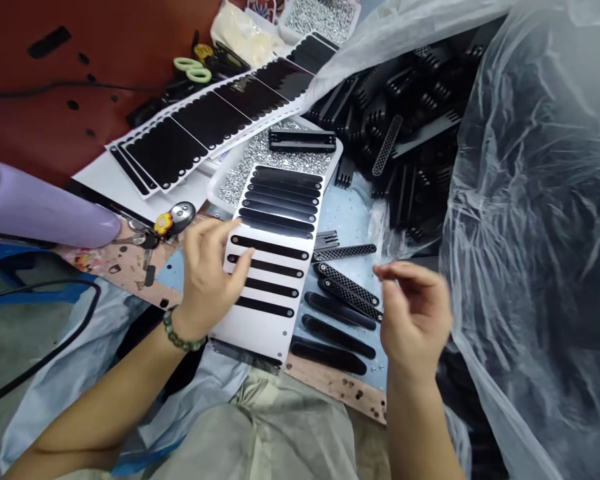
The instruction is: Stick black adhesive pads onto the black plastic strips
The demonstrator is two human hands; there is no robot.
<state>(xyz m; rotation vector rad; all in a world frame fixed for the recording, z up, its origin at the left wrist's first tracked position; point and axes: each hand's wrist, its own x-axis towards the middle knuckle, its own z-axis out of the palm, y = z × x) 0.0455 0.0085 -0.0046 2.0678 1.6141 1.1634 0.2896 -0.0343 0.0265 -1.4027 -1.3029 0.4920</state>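
Observation:
My left hand (211, 267) lies on the left edge of a white sheet (260, 320) that carries rows of black oblong stickers (270, 247), its thumb pressing on one strip. A bead bracelet sits on that wrist. My right hand (414, 308) hovers to the right of the sheet with its fingers curled and pinched together; what they hold, if anything, is too small to see. Just left of it lie several black oblong plastic pieces (338, 309), some with a perforated mesh face (349, 284).
A clear plastic bag (530, 200) full of black finned parts (405, 127) fills the right. A white tray of small silver bits (280, 157) holds one black part (303, 140). More sticker sheets (205, 123), green scissors (193, 69) and keys (167, 221) lie behind.

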